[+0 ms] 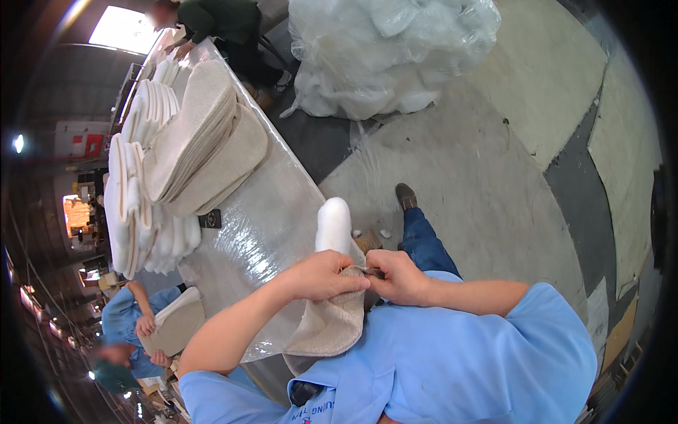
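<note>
A beige fabric cover [328,328] hangs against my front, over the table's near edge. From its far end sticks out a rounded roll of white padding [333,220]. My left hand [326,274] is closed on the cover's edge, beside the base of the padding. Right beside it, my right hand [397,275] pinches the same edge, and the fingertips of both hands nearly meet. What lies between the right fingers is partly hidden, but cover cloth shows there.
A plastic-wrapped table [247,233] holds stacked beige covers [201,141], folded white padding [131,205] and a small black object [210,219]. A big clear bag of white stuffing [388,56] sits on the floor. One co-worker [222,28] stands far off; another [134,318] holds a cover at left.
</note>
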Demonstrator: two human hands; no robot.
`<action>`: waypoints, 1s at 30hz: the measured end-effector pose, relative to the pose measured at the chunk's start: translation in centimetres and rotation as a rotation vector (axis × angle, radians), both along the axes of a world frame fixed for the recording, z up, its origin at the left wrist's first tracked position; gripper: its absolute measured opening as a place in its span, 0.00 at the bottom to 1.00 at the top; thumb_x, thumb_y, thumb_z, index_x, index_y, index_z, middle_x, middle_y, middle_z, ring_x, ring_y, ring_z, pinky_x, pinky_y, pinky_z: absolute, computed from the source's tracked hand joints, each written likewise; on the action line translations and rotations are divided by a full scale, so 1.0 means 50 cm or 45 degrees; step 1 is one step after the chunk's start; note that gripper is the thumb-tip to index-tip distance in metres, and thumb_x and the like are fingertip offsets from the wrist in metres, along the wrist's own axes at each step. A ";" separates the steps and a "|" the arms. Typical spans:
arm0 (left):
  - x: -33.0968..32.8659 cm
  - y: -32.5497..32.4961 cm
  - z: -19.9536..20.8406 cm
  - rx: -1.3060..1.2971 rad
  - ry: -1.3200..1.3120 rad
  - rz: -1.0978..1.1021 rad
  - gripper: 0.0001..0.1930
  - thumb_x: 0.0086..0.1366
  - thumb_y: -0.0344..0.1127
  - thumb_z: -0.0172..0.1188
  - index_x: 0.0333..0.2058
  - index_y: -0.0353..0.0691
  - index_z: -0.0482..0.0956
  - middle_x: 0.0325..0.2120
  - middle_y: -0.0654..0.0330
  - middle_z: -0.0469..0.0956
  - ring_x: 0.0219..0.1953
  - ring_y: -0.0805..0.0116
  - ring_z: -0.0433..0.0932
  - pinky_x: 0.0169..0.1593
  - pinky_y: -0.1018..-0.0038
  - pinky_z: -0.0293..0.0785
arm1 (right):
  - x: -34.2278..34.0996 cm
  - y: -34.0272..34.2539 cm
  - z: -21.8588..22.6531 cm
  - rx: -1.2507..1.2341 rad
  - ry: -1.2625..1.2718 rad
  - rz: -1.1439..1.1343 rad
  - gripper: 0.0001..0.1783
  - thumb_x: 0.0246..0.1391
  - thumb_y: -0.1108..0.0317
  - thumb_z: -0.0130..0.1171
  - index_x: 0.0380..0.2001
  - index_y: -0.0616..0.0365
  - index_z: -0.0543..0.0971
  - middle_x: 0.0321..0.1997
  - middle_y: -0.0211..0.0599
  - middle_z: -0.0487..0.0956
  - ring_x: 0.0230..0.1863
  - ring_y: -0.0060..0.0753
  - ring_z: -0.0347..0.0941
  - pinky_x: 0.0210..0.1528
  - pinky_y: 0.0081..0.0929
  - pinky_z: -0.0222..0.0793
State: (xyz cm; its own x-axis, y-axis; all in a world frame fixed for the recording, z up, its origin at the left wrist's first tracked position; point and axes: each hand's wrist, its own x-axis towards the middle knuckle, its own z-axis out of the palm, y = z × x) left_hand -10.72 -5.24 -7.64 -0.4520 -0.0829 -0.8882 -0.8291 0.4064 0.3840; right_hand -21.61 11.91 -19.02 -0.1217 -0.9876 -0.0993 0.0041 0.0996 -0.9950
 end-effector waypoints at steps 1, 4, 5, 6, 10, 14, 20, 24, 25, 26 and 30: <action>0.002 -0.004 -0.008 0.080 -0.087 0.025 0.20 0.71 0.51 0.62 0.35 0.37 0.83 0.23 0.54 0.79 0.28 0.61 0.80 0.34 0.63 0.74 | 0.000 -0.002 0.000 -0.034 0.017 0.010 0.10 0.56 0.70 0.62 0.31 0.61 0.71 0.28 0.47 0.74 0.29 0.46 0.73 0.33 0.41 0.69; 0.021 -0.011 -0.026 0.105 -0.048 -0.084 0.18 0.72 0.49 0.61 0.37 0.37 0.82 0.24 0.54 0.80 0.28 0.62 0.80 0.34 0.63 0.76 | -0.002 -0.002 -0.002 -0.183 0.128 -0.010 0.10 0.57 0.70 0.63 0.31 0.61 0.71 0.28 0.46 0.74 0.28 0.44 0.73 0.33 0.40 0.69; 0.033 -0.008 -0.028 0.075 0.014 -0.150 0.16 0.72 0.47 0.61 0.38 0.37 0.81 0.24 0.54 0.81 0.28 0.63 0.81 0.34 0.64 0.76 | -0.003 -0.002 -0.003 -0.204 0.130 0.004 0.10 0.57 0.70 0.63 0.32 0.61 0.71 0.28 0.46 0.74 0.29 0.45 0.73 0.33 0.40 0.70; 0.034 0.002 -0.022 -0.143 0.116 -0.294 0.14 0.71 0.45 0.61 0.37 0.38 0.81 0.24 0.53 0.82 0.28 0.60 0.82 0.34 0.62 0.77 | -0.005 -0.001 -0.006 -0.215 0.135 0.010 0.10 0.57 0.70 0.63 0.32 0.61 0.72 0.29 0.46 0.74 0.30 0.45 0.74 0.34 0.40 0.70; 0.036 0.041 -0.001 -0.681 0.346 -0.641 0.06 0.67 0.39 0.61 0.34 0.44 0.78 0.25 0.50 0.83 0.31 0.52 0.85 0.33 0.58 0.79 | -0.021 -0.004 0.006 0.120 -0.182 0.109 0.08 0.57 0.70 0.62 0.36 0.61 0.75 0.31 0.46 0.76 0.35 0.47 0.77 0.36 0.40 0.72; 0.045 0.030 -0.003 -0.805 0.488 -0.700 0.05 0.63 0.38 0.62 0.31 0.48 0.76 0.30 0.53 0.84 0.34 0.56 0.85 0.35 0.60 0.80 | -0.018 -0.018 -0.028 0.024 -0.227 0.276 0.08 0.60 0.69 0.62 0.40 0.59 0.79 0.35 0.44 0.79 0.38 0.47 0.78 0.40 0.41 0.74; 0.051 -0.038 -0.036 -1.039 1.042 -0.768 0.10 0.57 0.37 0.66 0.39 0.49 0.82 0.58 0.50 0.74 0.59 0.47 0.74 0.56 0.57 0.75 | -0.027 -0.046 -0.025 -0.139 0.332 0.218 0.13 0.65 0.58 0.62 0.40 0.56 0.83 0.66 0.52 0.69 0.65 0.57 0.66 0.62 0.48 0.68; 0.024 -0.072 -0.053 -0.967 1.046 -0.634 0.23 0.53 0.35 0.70 0.51 0.58 0.84 0.65 0.46 0.66 0.64 0.40 0.68 0.63 0.53 0.71 | -0.055 -0.086 -0.035 -0.270 0.549 0.164 0.15 0.66 0.54 0.62 0.39 0.54 0.84 0.80 0.57 0.50 0.79 0.70 0.44 0.74 0.57 0.53; 0.023 -0.082 -0.058 -0.906 1.035 -0.581 0.26 0.52 0.34 0.72 0.53 0.60 0.84 0.66 0.46 0.65 0.65 0.41 0.68 0.63 0.53 0.71 | -0.063 -0.097 -0.036 -0.254 0.548 0.196 0.15 0.67 0.54 0.62 0.39 0.54 0.84 0.81 0.57 0.46 0.80 0.72 0.39 0.75 0.59 0.50; 0.021 -0.092 -0.063 -0.845 1.022 -0.528 0.29 0.51 0.33 0.73 0.54 0.62 0.83 0.66 0.46 0.64 0.65 0.41 0.68 0.63 0.54 0.71 | -0.072 -0.109 -0.038 -0.262 0.548 0.233 0.15 0.67 0.54 0.61 0.40 0.54 0.84 0.82 0.57 0.45 0.81 0.70 0.37 0.76 0.59 0.49; 0.034 -0.130 -0.099 -0.652 1.008 -0.346 0.36 0.47 0.29 0.76 0.58 0.62 0.82 0.63 0.48 0.64 0.62 0.46 0.69 0.60 0.56 0.74 | -0.094 -0.168 -0.060 -0.348 0.414 0.331 0.16 0.67 0.54 0.61 0.40 0.56 0.85 0.83 0.57 0.41 0.83 0.66 0.34 0.78 0.59 0.46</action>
